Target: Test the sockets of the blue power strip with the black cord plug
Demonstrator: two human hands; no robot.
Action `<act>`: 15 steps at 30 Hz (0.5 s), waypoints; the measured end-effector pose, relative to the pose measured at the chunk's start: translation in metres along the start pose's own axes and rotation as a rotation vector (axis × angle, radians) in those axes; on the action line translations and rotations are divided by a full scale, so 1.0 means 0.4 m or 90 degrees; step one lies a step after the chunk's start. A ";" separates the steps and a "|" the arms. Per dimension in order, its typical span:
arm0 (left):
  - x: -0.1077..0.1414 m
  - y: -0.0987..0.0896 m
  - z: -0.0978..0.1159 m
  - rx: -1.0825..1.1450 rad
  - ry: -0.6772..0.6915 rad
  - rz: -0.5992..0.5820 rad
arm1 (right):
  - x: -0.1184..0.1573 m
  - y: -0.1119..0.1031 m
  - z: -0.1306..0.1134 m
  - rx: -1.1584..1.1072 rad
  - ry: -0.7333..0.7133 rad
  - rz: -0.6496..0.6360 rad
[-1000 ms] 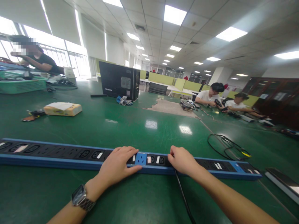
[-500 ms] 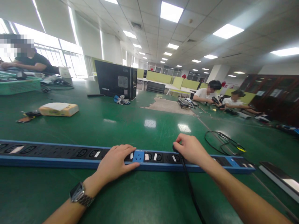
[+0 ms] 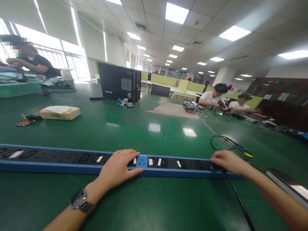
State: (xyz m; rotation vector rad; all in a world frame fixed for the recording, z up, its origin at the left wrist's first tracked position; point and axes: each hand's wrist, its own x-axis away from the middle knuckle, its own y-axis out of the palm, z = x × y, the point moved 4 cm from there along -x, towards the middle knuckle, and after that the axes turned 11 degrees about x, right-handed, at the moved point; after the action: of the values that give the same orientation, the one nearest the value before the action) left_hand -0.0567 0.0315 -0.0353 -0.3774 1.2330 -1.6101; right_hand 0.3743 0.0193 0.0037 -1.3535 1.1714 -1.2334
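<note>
A long blue power strip with black sockets and one bright blue socket near its middle lies across the green table. My left hand rests over the strip just left of that blue socket, fingers on its far edge and thumb on the near edge. Toward the strip's right end, my right hand is closed on the plug end of a black cable, whose plug is mostly hidden by the fingers. From there the cable runs down toward the bottom edge.
Behind the strip are a tissue pack, a black computer case, gloves and a coiled black cable. A green basket is at left, a dark flat device at right. Several people sit around the table.
My right hand has moved right along the strip with the cable's plug end, uncovering sockets. My left hand has stayed in place. The person at left has raised a hand.
</note>
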 end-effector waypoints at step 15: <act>0.004 0.001 -0.002 -0.001 0.015 0.011 | 0.010 0.035 -0.062 0.111 -0.027 0.074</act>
State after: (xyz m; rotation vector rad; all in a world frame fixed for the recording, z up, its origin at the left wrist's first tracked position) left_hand -0.0575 0.0307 -0.0365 -0.3489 1.2519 -1.6023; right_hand 0.3487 0.0129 -0.0083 -1.1615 1.0710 -1.1890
